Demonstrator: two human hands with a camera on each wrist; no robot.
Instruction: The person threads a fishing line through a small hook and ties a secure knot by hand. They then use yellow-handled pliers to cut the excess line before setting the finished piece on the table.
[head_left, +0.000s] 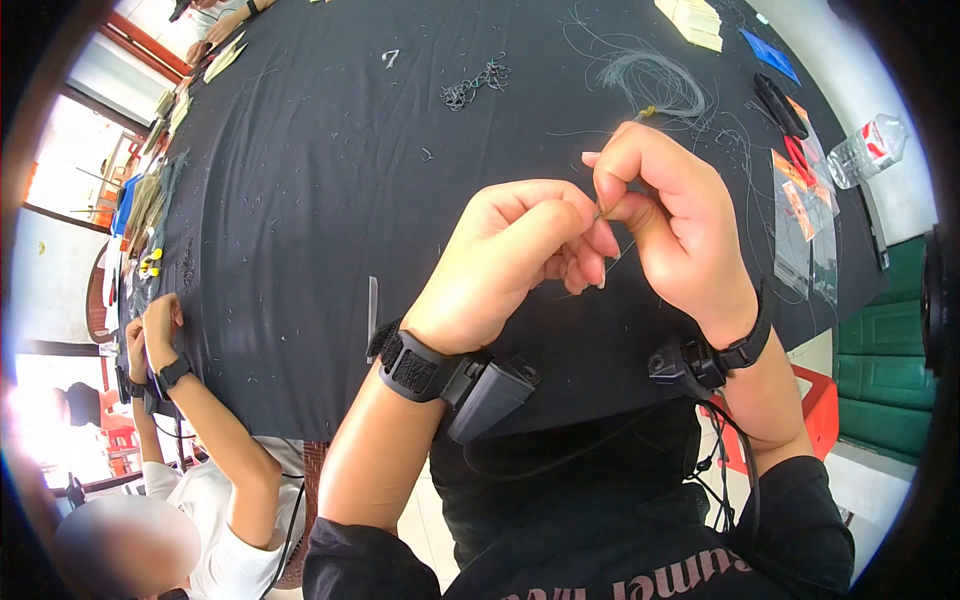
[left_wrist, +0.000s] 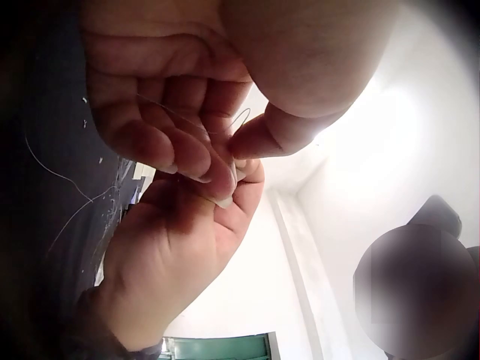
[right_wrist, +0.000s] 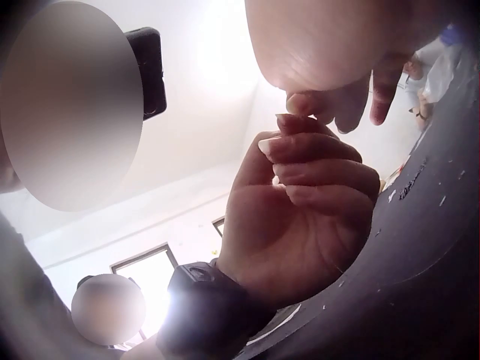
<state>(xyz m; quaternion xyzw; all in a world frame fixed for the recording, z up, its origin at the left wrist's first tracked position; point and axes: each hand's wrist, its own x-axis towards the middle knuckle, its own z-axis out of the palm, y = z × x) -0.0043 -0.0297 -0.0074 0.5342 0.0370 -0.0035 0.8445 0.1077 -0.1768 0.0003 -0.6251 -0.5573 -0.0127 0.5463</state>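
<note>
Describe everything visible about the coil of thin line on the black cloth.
The coil is a loose bundle of fine, pale grey, slightly shiny strands that look like plastic fishing line. A small yellow tie gathers it at its near end. It lies on the black cloth, just beyond the right hand, with stray loops and ends fanning outward. Whether any strand runs to the fingers is too fine to tell.
</note>
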